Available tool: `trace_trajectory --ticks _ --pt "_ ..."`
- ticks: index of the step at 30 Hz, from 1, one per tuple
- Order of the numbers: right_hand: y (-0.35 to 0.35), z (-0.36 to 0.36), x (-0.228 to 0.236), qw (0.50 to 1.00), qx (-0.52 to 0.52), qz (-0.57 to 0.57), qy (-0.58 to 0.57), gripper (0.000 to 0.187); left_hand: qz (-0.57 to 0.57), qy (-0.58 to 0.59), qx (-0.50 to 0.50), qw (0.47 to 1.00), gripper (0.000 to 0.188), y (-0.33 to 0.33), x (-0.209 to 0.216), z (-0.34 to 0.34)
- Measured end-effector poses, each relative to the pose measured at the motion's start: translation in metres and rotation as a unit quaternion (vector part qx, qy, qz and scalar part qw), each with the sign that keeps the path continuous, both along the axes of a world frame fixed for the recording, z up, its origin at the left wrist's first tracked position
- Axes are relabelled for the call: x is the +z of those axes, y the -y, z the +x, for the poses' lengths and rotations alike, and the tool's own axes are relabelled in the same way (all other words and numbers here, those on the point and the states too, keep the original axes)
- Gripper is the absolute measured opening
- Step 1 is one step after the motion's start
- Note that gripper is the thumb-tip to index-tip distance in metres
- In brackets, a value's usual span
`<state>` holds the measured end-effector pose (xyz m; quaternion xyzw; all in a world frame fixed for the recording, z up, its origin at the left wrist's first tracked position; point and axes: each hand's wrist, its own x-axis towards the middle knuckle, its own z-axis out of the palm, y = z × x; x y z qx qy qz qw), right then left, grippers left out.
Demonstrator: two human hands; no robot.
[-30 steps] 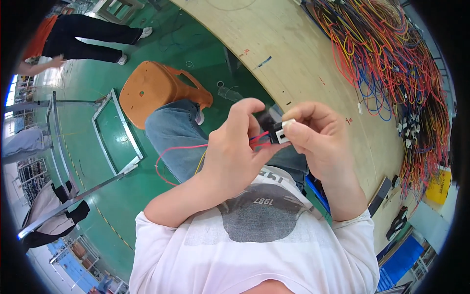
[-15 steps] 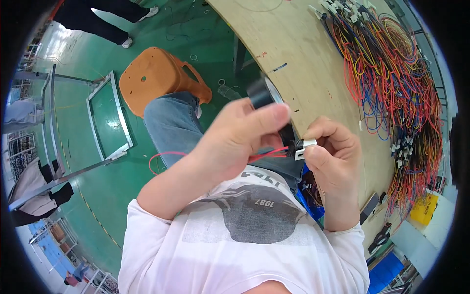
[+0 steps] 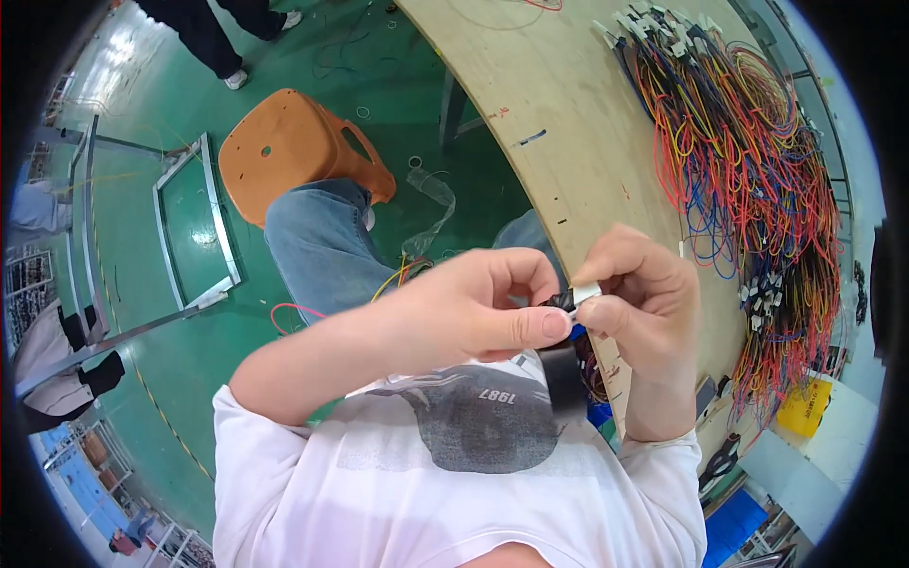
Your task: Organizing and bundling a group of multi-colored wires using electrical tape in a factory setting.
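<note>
My right hand [image 3: 644, 298] pinches a white connector [image 3: 588, 292] between thumb and fingertips. Black tape [image 3: 562, 300] is wrapped round the wires just behind that connector. My left hand [image 3: 483, 303] is closed right beside it, thumb tip near the wrap. A roll of black tape [image 3: 565, 381], blurred by motion, is under the left thumb; the fingers gripping it are partly hidden. Yellow and red wires [image 3: 402, 273] come out behind my left wrist, and a pink-red wire loop [image 3: 289, 312] shows left of the forearm.
A wooden table [image 3: 530, 180] runs along the right, bearing a large heap of coloured wire harnesses [image 3: 729, 142]. Scissors [image 3: 724, 456] lie at its near right. An orange stool [image 3: 284, 156] and a metal frame [image 3: 220, 213] stand on the green floor. A person's legs [image 3: 204, 38] are at top left.
The tape roll has swung from above my left hand to below it. My left hand has moved right and closed in on the connector's wires. My right hand keeps its pinch.
</note>
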<state>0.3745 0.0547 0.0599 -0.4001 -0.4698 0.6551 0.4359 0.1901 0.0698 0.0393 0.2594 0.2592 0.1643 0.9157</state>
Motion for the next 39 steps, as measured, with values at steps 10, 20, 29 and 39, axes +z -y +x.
trace_trajectory --ticks 10,20,29,39 --pt "0.008 -0.014 0.0 0.995 -0.088 -0.025 0.031 0.012 0.466 -0.339 0.215 0.789 0.048 0.027 -0.009 0.015" --pt "0.011 -0.014 -0.009 0.997 -0.078 -0.008 -0.015 0.012 -0.066 0.023 0.172 0.983 0.038 0.006 -0.005 -0.002" --pt "0.01 -0.017 0.012 0.986 -0.11 -0.124 0.0 0.008 0.204 0.038 0.173 0.963 0.022 0.012 -0.021 -0.015" --pt "0.01 -0.021 -0.003 0.912 -0.016 0.278 0.301 0.015 0.42 -0.154 0.189 0.874 0.031 0.02 -0.017 -0.009"
